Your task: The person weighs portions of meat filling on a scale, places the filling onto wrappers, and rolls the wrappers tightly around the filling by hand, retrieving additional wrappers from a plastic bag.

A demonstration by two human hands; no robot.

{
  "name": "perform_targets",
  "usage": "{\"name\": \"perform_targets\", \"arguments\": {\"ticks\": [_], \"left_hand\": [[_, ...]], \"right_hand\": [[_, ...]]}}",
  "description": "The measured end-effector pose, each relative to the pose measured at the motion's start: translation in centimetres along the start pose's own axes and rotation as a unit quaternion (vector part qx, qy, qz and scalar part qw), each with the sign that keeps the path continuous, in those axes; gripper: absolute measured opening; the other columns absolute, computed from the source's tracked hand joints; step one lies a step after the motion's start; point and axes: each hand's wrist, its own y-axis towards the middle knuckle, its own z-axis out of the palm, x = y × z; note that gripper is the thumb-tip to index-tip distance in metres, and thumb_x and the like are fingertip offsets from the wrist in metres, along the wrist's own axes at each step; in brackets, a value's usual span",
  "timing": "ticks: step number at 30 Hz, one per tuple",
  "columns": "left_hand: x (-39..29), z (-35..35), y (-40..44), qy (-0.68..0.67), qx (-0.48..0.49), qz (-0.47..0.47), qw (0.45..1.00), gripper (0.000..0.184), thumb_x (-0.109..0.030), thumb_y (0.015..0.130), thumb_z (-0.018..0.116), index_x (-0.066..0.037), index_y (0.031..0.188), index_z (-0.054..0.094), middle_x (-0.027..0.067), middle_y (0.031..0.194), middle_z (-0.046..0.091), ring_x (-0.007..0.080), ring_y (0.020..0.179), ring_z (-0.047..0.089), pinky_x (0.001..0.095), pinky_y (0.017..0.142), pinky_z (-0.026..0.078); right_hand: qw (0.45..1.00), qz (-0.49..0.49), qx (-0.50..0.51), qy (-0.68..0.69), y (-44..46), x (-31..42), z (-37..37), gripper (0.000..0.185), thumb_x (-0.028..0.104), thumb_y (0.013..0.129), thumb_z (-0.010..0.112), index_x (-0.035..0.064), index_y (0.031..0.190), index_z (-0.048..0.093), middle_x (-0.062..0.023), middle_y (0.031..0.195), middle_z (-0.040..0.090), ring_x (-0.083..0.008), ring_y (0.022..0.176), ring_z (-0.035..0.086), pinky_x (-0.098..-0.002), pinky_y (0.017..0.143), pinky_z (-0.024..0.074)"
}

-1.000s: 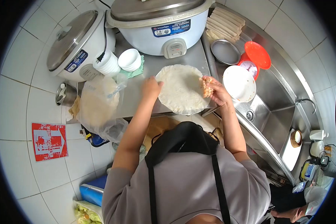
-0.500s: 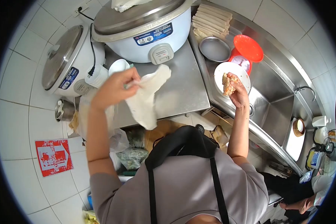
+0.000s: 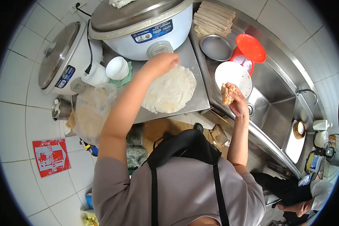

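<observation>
A thin, round, pale dough wrapper (image 3: 169,92) lies spread on the steel table. At its far edge is my left hand (image 3: 162,64), its fingers curled and slightly blurred, closed on that edge. My right hand (image 3: 239,103) is wrapped around a clump of orange-brown food filling (image 3: 227,94). It holds this over the near edge of a white plate (image 3: 233,77), which carries a few food scraps. Behind the plate, a red dial scale (image 3: 243,62) with a red pan (image 3: 251,48) stands beside a round metal pan (image 3: 216,48).
Rolled wrappers (image 3: 214,17) are stacked at the back. Two large rice cookers (image 3: 139,28) border the table. White bowls (image 3: 117,68) and a plastic bag of wrappers (image 3: 92,113) are at left. A sink (image 3: 277,113) lies right; another person's arm (image 3: 297,208) shows lower right.
The wrapper, hanging folded from my left hand before, now lies flat on the table. My left hand has moved right and farther away. My right hand has drawn slightly nearer with the filling.
</observation>
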Motion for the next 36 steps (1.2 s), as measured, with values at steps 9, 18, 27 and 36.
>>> {"name": "perform_targets", "arguments": {"ticks": [9, 18, 27, 36], "left_hand": [[-0.7, 13.0, -9.9, 0.005, -0.135, 0.068, 0.988, 0.024, -0.023, 0.079, 0.061, -0.008, 0.098, 0.062, 0.009, 0.106, 0.056, 0.0264, 0.105, 0.05, 0.0398, 0.093, 0.036], [1.4, 11.4, -13.0, -0.071, -0.384, -0.1, 0.915, 0.02, -0.01, 0.078, 0.062, -0.003, 0.096, 0.06, 0.0132, 0.096, 0.058, 0.0325, 0.092, 0.055, 0.0356, 0.079, 0.044], [3.1, 11.0, -10.0, -0.158, -0.306, -0.074, 0.936, 0.027, -0.014, 0.076, 0.067, -0.003, 0.101, 0.064, 0.0106, 0.102, 0.063, 0.0253, 0.095, 0.06, 0.0305, 0.082, 0.046], [5.2, 9.9, -10.2, -0.178, -0.262, -0.112, 0.942, 0.033, -0.016, 0.072, 0.072, -0.003, 0.101, 0.064, 0.0093, 0.102, 0.063, 0.0235, 0.096, 0.06, 0.0313, 0.083, 0.046]], "right_hand": [[0.938, 0.009, 0.165, -0.305, 8.1, -1.5, 8.3, 0.041, 0.003, 0.076, 0.062, 0.0021, 0.116, 0.049, -0.005, 0.101, 0.057, -0.0157, 0.09, 0.055, -0.0279, 0.081, 0.0441], [0.579, 0.004, 0.46, -0.673, 14.2, -10.6, 16.2, 0.047, -0.006, 0.067, 0.061, 0.0055, 0.112, 0.053, -0.0115, 0.094, 0.059, -0.0216, 0.083, 0.057, -0.0301, 0.075, 0.0464], [0.646, -0.213, 0.297, -0.67, 14.0, -10.5, 12.0, 0.025, 0.006, 0.066, 0.065, 0.0108, 0.091, 0.07, -0.0035, 0.092, 0.065, -0.0232, 0.09, 0.057, -0.0373, 0.08, 0.0436], [0.724, -0.199, 0.295, -0.591, 14.9, -9.0, 9.8, 0.032, 0.012, 0.065, 0.071, 0.0148, 0.096, 0.069, -0.0008, 0.102, 0.06, -0.0227, 0.104, 0.047, -0.0377, 0.091, 0.0324]]}}
